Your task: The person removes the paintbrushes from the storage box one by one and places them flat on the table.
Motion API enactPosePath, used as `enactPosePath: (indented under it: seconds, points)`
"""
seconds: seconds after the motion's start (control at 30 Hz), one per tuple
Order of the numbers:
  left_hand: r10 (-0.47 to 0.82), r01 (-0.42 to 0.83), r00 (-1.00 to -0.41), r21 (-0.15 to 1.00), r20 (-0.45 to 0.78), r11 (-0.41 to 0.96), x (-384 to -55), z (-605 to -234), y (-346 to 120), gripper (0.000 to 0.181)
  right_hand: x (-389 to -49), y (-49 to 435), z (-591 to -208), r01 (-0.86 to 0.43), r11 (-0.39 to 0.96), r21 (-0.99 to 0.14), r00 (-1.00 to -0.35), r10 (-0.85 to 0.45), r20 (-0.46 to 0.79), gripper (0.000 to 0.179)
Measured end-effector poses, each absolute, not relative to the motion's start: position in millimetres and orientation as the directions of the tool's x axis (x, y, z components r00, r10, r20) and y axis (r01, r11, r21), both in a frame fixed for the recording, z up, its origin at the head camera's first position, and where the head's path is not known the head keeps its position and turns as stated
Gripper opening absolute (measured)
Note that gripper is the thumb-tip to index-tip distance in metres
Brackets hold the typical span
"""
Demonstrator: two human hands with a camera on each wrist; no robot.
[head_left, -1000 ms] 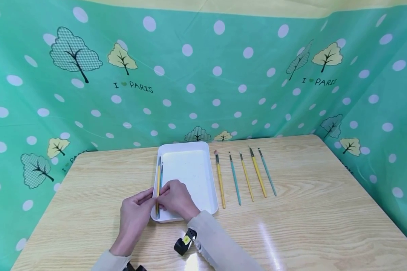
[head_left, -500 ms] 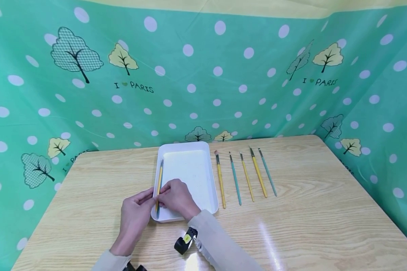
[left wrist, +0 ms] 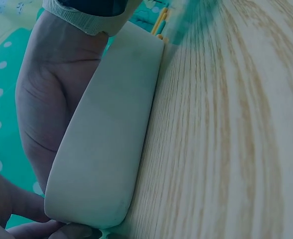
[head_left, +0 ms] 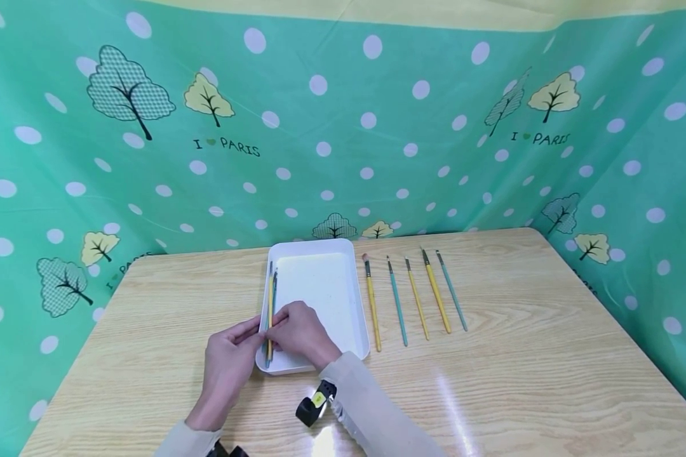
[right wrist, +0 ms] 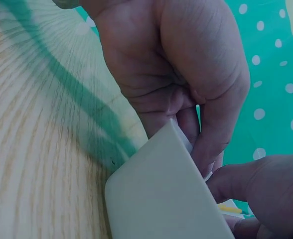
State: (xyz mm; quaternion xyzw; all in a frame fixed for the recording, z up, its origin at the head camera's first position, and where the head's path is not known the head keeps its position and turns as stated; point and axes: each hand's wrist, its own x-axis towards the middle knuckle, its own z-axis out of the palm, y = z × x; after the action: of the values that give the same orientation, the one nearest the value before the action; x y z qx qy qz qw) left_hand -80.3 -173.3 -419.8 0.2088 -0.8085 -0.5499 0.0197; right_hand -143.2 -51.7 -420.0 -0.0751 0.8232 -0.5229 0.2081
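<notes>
At the left side of the white tray (head_left: 331,304), two paintbrushes lie lengthwise. The yellow paintbrush (head_left: 271,298) slants across the teal paintbrush (head_left: 275,289), tips toward the back. My right hand (head_left: 300,331) reaches over the tray and pinches the yellow paintbrush near its handle end. My left hand (head_left: 228,365) grips the tray's left wall near the front corner, its thumb side at the rim and close to the right fingertips. In the right wrist view, the left hand (right wrist: 181,64) bends around the wall, while the right fingers (right wrist: 266,186) hover at the rim with yellow showing beneath.
Right of the tray, several yellow and teal paintbrushes lie in a row, from a wide yellow one (head_left: 371,304) to a teal one (head_left: 451,292). The wooden table (head_left: 537,355) ends at a green dotted curtain (head_left: 343,158) behind. A black wrist device (head_left: 314,403) sits by the right sleeve.
The yellow paintbrush has shifted slightly right and now crosses over the teal one, whose handle end shows on its left. Both hands stay nearly in place.
</notes>
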Motion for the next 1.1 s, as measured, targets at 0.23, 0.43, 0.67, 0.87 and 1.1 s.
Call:
enactPosePath:
  seconds: [0.23,0.43,0.67,0.87,1.1]
  points:
    - [-0.379,-0.309,-0.906,0.904,-0.187,0.294,-79,-421,-173,0.037,-146,-49,-417,0.165,0.429,-0.888,-0.891,-0.321,-0.321,0.005]
    - [-0.383,-0.295,-0.907,0.916,-0.178,0.273,-79,-422,-172,0.037,-151,-42,-413,0.180,0.417,-0.891,-0.885,-0.327,-0.331,0.004]
    - [-0.392,-0.320,-0.899,0.904,-0.195,0.284,-79,-420,-171,0.038,-156,-29,-405,0.195,0.383,-0.903,-0.881,-0.336,-0.333,0.004]
    - [-0.394,-0.334,-0.896,0.895,-0.204,0.296,-78,-419,-171,0.039,-159,-19,-400,0.222,0.319,-0.921,-0.875,-0.351,-0.332,0.007]
    - [-0.394,-0.343,-0.894,0.892,-0.213,0.295,-77,-419,-171,0.039,-162,-10,-395,0.242,0.302,-0.922,-0.870,-0.353,-0.343,0.014]
